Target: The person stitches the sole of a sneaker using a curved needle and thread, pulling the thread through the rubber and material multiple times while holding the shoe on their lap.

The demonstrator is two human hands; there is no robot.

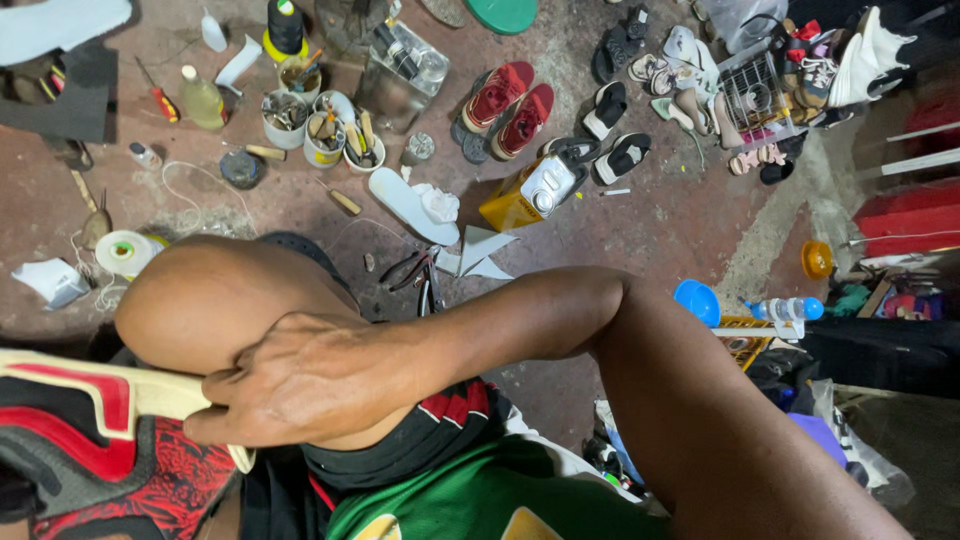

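Gripping the pale sole edge of a red, black and cream shoe (95,440), the right hand (300,380) reaches across the body to the lower left of the view, its fingers (215,395) curled shut around that edge; the shoe rests against the person's raised knee (210,295). Left hand: out of view, so its state cannot be told. Clothing in view: black shorts with red trim (430,440) and a green garment (480,495) below them. Floor (660,220), reddish and worn, carries the remaining items. Directly beyond the knee: a loose white insole (405,205) with crumpled white material on it, just beside a yellow container with a white cap (530,190). Further out: a pair of red sneakers (505,110) lying side by side, several black-and-white sandals (610,130) near them, and a wire rack (755,95) crowded with more footwear at upper right. Upper left: small pots holding tools and brushes (320,125), a bottle of yellowish liquid (200,98), a red-handled screwdriver (160,100). Left edge: a roll of tape (122,252) with loose white cord around it. Right: a blue bowl (697,300) near a plastic bottle with a blue cap (790,308).
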